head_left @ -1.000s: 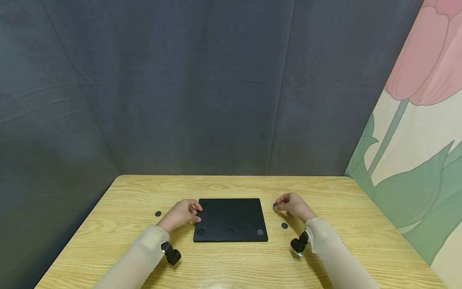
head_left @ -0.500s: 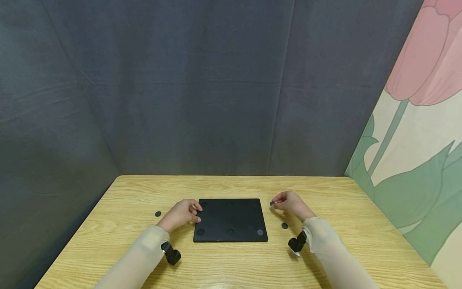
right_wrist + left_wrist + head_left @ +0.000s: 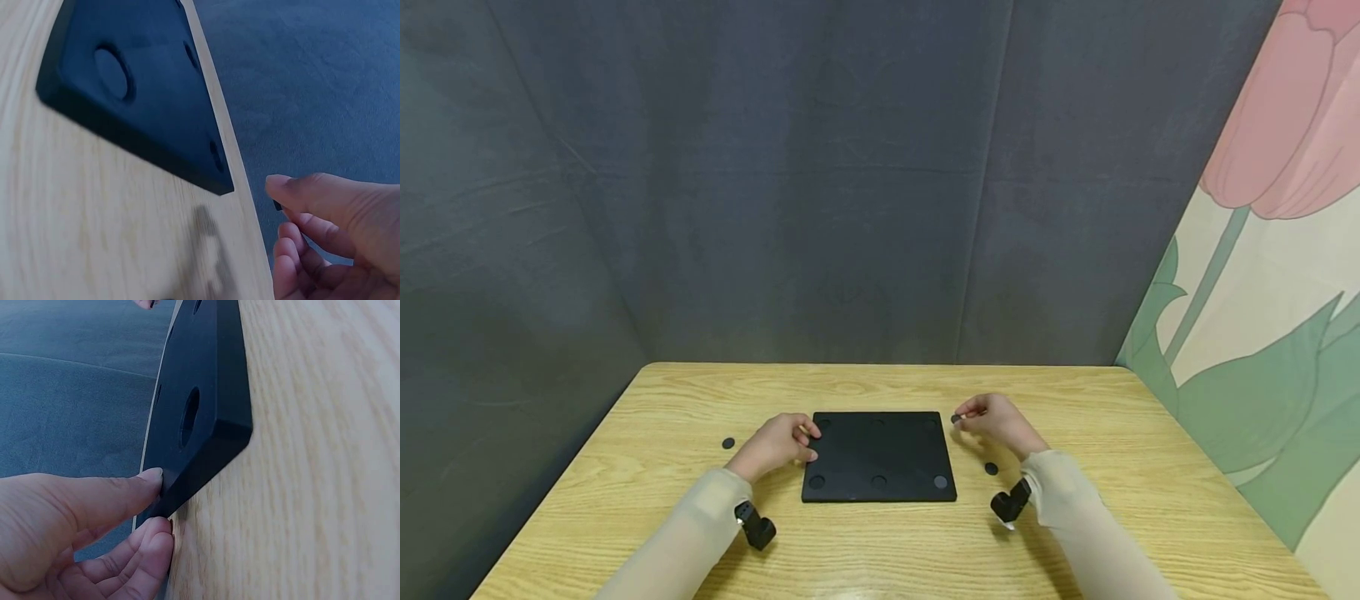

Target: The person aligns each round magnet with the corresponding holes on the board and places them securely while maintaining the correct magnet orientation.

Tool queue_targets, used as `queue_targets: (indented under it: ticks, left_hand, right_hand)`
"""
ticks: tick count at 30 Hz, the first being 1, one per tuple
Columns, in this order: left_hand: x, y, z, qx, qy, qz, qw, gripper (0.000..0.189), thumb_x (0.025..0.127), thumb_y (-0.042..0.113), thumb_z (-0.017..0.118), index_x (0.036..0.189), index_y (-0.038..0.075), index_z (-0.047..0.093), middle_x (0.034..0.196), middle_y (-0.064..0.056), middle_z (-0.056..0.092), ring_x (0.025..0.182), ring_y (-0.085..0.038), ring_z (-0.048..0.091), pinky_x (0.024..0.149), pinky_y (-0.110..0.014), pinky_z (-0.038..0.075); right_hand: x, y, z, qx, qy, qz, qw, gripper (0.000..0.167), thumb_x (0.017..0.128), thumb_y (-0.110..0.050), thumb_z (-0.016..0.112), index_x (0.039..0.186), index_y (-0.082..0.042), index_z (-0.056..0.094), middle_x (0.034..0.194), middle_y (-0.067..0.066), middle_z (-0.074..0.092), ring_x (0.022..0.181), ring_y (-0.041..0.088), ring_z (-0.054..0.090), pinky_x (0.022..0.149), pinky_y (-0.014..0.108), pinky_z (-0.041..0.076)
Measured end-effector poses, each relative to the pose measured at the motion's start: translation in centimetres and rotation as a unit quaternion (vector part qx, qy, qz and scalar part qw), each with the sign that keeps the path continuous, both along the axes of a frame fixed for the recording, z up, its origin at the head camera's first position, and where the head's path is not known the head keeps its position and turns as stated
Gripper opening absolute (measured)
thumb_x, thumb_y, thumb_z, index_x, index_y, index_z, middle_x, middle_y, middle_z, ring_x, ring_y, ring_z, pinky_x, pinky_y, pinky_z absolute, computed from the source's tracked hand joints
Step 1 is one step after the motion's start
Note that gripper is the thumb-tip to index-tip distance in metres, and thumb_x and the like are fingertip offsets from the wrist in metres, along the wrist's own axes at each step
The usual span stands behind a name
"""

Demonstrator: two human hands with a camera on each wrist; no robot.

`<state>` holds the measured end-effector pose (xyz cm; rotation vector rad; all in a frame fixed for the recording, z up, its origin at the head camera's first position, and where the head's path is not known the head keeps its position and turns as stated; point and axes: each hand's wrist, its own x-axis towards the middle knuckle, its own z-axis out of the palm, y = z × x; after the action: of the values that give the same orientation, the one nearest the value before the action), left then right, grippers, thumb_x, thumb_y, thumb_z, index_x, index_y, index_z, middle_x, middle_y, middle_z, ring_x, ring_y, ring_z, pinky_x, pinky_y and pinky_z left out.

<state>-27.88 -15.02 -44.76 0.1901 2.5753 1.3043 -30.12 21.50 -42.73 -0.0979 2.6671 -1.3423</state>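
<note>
A black rectangular board (image 3: 880, 454) with round recesses lies on the table. My left hand (image 3: 777, 446) holds its left edge, thumb and curled fingers touching the rim in the left wrist view. A grey disc (image 3: 940, 482) sits in the board's near right recess; the near left and near middle recesses look unfilled. Just off the board's far right corner, my right hand (image 3: 997, 422) pinches a small dark disc (image 3: 956, 418) between thumb and forefinger, raised above the table. In the right wrist view only a sliver of that disc (image 3: 278, 205) shows beneath the thumb.
One loose dark disc (image 3: 728, 443) lies left of my left hand, another (image 3: 992, 469) below my right hand. The wooden table (image 3: 865, 550) ends at a dark curtain (image 3: 820, 183) behind. A flower-patterned cloth (image 3: 1262, 350) hangs at right.
My right hand has moved left and slightly away from me, carrying the pinched disc closer to the board's far right corner. The left hand and the board have stayed still.
</note>
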Motion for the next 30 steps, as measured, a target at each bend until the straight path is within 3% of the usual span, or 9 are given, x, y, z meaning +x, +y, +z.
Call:
queue_targets:
  ticks: [10,30]
  left_hand:
    - [-0.2,0.0,-0.1,-0.013,0.008,0.002,0.9999,0.024,0.08,0.001,0.076,0.101,0.007,0.067,0.083,-0.007,0.055,0.071,-0.018,0.05,0.061,-0.029,0.044]
    - [-0.4,0.0,-0.2,-0.017,0.008,0.002,0.9998,0.024,0.08,0.002,0.076,0.1,0.009,0.067,0.083,-0.006,0.055,0.073,-0.018,0.05,0.062,-0.03,0.045]
  right_hand:
    - [-0.2,-1.0,0.0,-0.004,0.017,0.027,0.9995,0.017,0.085,-0.006,0.072,0.099,0.004,0.068,0.087,0.008,0.068,0.076,0.012,0.059,0.072,0.029,0.051]
    - [-0.5,-2.2,0.1,0.006,0.012,0.017,0.9998,0.017,0.085,-0.008,0.073,0.099,0.001,0.069,0.085,0.006,0.064,0.076,0.014,0.056,0.072,0.03,0.048]
